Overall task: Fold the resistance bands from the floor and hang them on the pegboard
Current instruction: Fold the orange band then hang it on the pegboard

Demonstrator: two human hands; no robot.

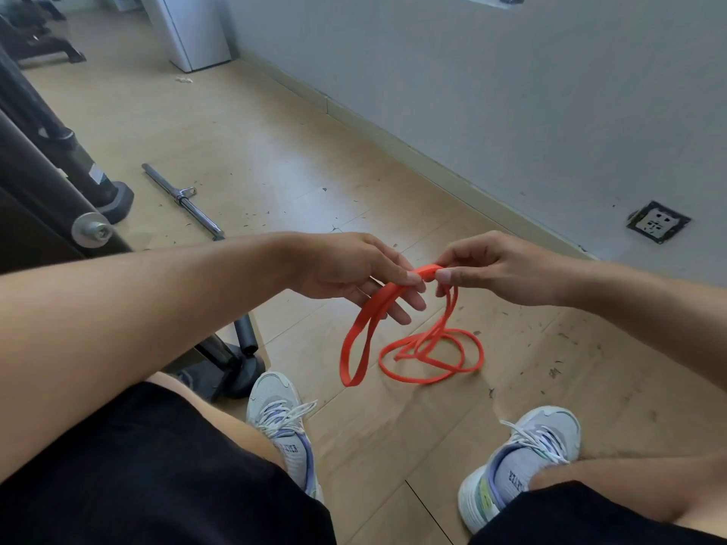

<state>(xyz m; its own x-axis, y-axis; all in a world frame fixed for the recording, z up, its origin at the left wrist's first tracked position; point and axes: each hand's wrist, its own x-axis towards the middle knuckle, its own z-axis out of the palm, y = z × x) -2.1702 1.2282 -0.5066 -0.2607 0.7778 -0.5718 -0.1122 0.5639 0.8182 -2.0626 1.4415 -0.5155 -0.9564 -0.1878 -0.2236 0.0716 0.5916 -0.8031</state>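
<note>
Two hands, left hand and right hand, pinched one orange band; several loops trailed below their grip.

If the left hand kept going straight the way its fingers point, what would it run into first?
Most likely the right hand. The left hand points rightward along the orange resistance band that both pinch, and the two thumbs nearly touch at the fold. Depth is unclear, but they look level.
</note>
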